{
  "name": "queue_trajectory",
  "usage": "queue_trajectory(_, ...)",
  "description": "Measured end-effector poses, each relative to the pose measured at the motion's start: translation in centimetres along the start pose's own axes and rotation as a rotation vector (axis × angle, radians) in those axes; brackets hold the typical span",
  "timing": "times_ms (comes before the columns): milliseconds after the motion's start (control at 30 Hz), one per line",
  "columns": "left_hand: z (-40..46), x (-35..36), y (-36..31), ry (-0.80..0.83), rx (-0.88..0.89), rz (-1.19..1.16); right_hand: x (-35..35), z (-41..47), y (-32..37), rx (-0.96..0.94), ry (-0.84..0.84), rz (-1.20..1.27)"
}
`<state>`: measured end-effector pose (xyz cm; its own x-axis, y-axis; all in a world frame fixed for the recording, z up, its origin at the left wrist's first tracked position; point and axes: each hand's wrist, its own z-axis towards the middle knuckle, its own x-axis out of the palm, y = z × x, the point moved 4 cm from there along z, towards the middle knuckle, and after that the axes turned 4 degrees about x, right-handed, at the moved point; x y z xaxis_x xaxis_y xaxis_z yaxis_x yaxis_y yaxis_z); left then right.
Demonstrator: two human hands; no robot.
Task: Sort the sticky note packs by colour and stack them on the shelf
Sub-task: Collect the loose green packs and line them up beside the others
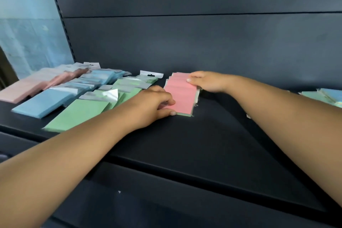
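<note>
A row of bright pink sticky note packs (182, 96) lies on the dark shelf (212, 135), overlapping front to back. My left hand (153, 103) grips the nearest pink pack at its left edge, thumb below and fingers on top. My right hand (209, 80) holds the far end of the same pink row, thumb on top. To the left lie green packs (81, 111), blue packs (46, 101) and pale pink packs (27, 87) in separate rows.
More blue and teal packs (323, 96) sit at the shelf's right edge. The dark back panel (203, 42) rises right behind the rows. A lower shelf front (166, 190) runs below. A blue wall (27, 24) is at far left.
</note>
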<state>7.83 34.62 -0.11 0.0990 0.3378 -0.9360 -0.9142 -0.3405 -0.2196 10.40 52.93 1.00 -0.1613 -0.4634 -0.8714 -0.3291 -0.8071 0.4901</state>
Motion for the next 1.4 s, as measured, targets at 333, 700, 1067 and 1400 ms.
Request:
queue_trajectory(333,-4.0,-2.5,-5.2,-0.087,0.091,-0.007,-2.6,-8.4,0.7,0.033,-0.209,-0.398)
queue_trajectory(700,-3.2,-1.8,-17.8,-0.113,0.347,-0.034,-7.7,-27.7,-4.9,0.448,-0.562,-0.54)
queue_trajectory(1067,0.1,6.2,-25.2,0.359,0.263,0.038,-7.5,-38.1,-13.9,0.642,-0.419,-0.104)
queue_trajectory(1400,3.6,9.3,-31.4,0.287,-0.025,0.06,-9.2,-39.7,-19.6,0.306,-0.22,0.064)
